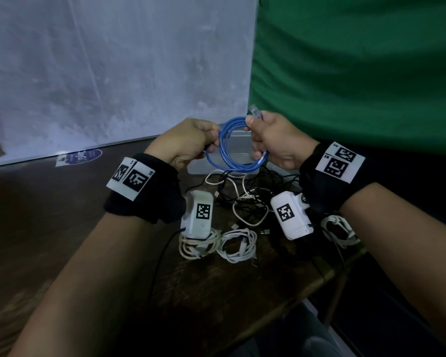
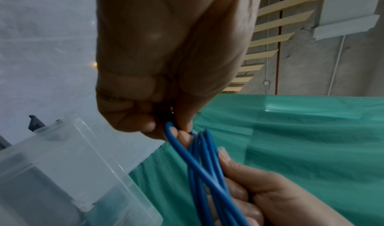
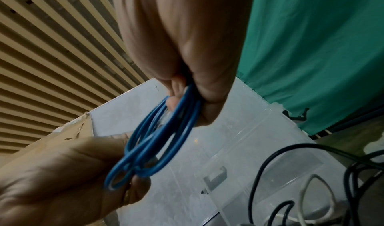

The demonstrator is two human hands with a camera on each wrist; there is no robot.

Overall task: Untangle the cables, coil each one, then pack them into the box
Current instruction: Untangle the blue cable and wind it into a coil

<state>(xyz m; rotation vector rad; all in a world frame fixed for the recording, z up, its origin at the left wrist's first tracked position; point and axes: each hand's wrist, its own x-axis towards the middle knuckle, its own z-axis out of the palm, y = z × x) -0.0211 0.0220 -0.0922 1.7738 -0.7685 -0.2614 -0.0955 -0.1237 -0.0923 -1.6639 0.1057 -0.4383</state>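
A blue cable [image 1: 229,148] is wound into a round coil and held up between both hands above the table. My left hand [image 1: 188,143] pinches the coil's left side; the left wrist view shows its fingers curled round the blue strands [image 2: 199,160]. My right hand [image 1: 271,140] grips the coil's right side, with the clear plug end [image 1: 255,111] sticking up past its thumb. In the right wrist view the blue loops [image 3: 164,136] run from that hand to the other. The clear plastic box [image 1: 238,153] stands just behind the coil.
A tangle of black and white cables [image 1: 245,199] lies on the dark wooden table [image 1: 62,215] under my hands. Coiled white cables [image 1: 236,244] rest nearer me, another white coil [image 1: 339,229] at the right. A grey board and a green cloth [image 1: 358,68] stand behind.
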